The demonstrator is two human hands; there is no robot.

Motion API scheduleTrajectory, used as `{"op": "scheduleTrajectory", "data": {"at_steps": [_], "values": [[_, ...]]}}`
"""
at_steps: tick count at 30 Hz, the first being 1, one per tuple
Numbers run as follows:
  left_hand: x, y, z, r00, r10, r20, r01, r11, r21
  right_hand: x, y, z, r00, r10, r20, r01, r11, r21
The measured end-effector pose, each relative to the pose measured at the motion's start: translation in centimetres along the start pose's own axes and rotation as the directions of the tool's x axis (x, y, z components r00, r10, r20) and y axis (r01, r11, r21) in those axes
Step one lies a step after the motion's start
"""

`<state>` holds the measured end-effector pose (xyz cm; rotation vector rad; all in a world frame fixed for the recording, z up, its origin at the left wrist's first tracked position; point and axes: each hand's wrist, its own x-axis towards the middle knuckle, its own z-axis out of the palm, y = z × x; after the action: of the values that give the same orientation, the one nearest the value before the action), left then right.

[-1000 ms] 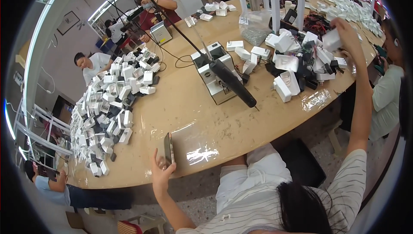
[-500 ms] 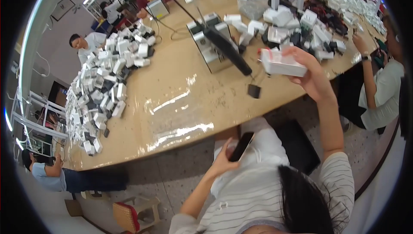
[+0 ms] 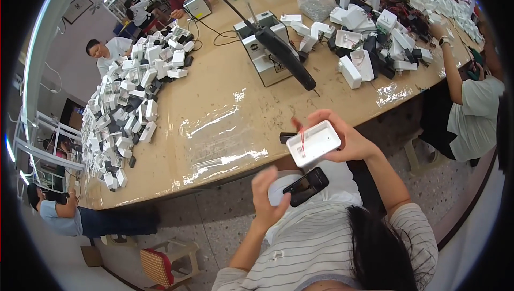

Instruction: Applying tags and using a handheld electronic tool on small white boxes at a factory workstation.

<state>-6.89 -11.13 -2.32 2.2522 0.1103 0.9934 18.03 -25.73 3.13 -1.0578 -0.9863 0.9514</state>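
Note:
My right hand grips a white plastic casing by its right side, over the table's front edge. Its hollow inside faces up, and thin red wires run across its left end. A small black block shows beside that end; whether it hangs from the casing or lies on the table I cannot tell. My left hand is raised with fingers apart, slightly blurred and without anything in it. Its thumb is close to a black phone resting on my lap.
A black electric screwdriver hangs tip down before a metal box. White casings, black blocks and wires are heaped at the right; a larger casing heap lies left. Co-workers sit around the table.
My right hand has come down toward my lap from the right heap, turning the casing hollow side up. My left hand has let go of the phone, which now lies on my lap.

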Motion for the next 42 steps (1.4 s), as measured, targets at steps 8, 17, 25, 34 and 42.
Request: {"op": "scheduleTrajectory", "data": {"at_steps": [8, 17, 25, 34, 42], "values": [[3.7, -5.7, 0.7, 0.913, -0.176, 0.368, 0.287, 0.918, -0.275, 5.4, -2.1, -0.2, 0.836, 0.056, 0.546, -0.099, 0.994, 0.049], [3.6, -3.2, -2.0, 0.761, -0.468, 0.45, 0.626, 0.714, -0.315, 9.3, 2.0, -3.7, 0.738, 0.326, 0.591, -0.183, 0.939, -0.29], [7.2, -2.0, -2.3, 0.813, -0.541, 0.214, 0.538, 0.839, 0.078, 4.2, 3.6, 3.8, 0.984, -0.178, 0.008, 0.133, 0.705, -0.697], [11.0, -3.8, -2.3, 0.908, -0.371, 0.194, 0.347, 0.926, 0.149, 3.7, 5.2, 4.3, 0.967, -0.243, 0.074, 0.211, 0.606, -0.767], [12.2, -4.6, -2.0, 0.884, -0.318, 0.343, 0.276, 0.946, 0.167, 5.7, 4.0, 2.5, 0.995, 0.028, 0.097, 0.051, 0.692, -0.72]]}}
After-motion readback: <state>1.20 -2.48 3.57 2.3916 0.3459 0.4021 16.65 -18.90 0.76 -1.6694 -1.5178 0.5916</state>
